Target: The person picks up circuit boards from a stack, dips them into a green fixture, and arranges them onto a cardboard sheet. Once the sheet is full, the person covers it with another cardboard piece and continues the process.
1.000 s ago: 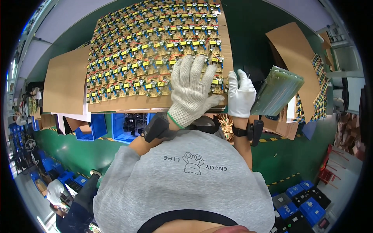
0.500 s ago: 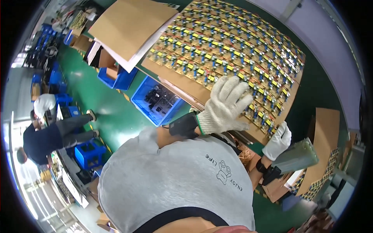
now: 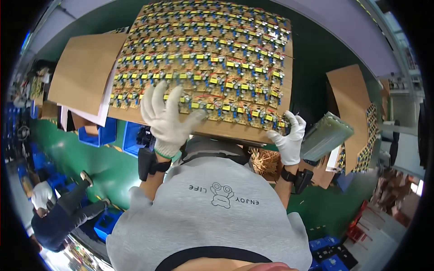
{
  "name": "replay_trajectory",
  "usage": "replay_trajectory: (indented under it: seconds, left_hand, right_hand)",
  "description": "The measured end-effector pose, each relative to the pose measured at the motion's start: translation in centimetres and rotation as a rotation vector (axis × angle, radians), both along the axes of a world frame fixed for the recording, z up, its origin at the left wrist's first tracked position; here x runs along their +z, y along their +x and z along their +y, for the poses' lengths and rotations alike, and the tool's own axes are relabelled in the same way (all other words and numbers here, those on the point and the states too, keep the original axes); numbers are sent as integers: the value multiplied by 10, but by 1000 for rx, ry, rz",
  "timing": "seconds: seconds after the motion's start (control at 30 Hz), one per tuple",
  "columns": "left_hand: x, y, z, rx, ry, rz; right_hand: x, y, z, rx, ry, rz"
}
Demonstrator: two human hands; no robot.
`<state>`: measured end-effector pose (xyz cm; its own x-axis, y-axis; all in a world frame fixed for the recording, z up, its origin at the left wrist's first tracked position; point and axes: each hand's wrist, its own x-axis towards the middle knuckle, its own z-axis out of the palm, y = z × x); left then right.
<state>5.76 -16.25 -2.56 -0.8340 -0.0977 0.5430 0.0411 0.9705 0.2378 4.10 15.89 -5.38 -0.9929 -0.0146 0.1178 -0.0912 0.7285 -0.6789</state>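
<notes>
Rows of small tan circuit boards (image 3: 199,78) with yellow-topped parts, blue parts and red wires cover a cardboard sheet in front of me. My left hand (image 3: 166,119), in a knitted cream glove, is over the front rows toward the left, fingers spread and thumb out to the right. It holds nothing I can see; whether its fingertips touch the boards, I cannot tell. At the sheet's front right corner is my right hand (image 3: 290,140), in a white glove. Its bent fingers and thumb stand apart around the corner circuit board, with no firm grip visible.
A brown cardboard sheet (image 3: 83,74) lies left of the boards. Blue bins (image 3: 131,137) stand below it on the green floor. Right of my right hand is a stack of translucent greenish sheets (image 3: 327,137), beside an upright cardboard piece (image 3: 352,97). Another person (image 3: 61,221) is at the lower left.
My view has turned, so the board-covered sheet now lies straighter ahead. My left hand has shifted left along the front rows, fingers still spread. My right hand stays at the corner, thumb now farther from its fingers.
</notes>
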Motion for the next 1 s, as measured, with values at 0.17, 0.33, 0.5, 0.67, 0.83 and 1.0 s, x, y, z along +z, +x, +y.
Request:
replay_trajectory:
  seconds: [0.17,0.33,0.5,0.67,0.83,1.0]
  left_hand:
    - [7,-9,3,-66,20,-12]
    - [8,-13,6,-109,-37,-22]
    - [8,-20,13,-98,-62,24]
    - [17,-32,25,-83,-9,125]
    - [52,-82,26,-36,478,175]
    - [121,-138,129,-181,943,289]
  right_hand:
    - [16,4,7,-3,-12,-93]
    - [10,17,28,-207,-322,-197]
    - [-10,30,134,-589,-380,301]
    - [0,33,286,-1257,-506,340]
    - [-72,100,529,-1337,39,336]
    - [-88,9,520,-1440,-50,-273]
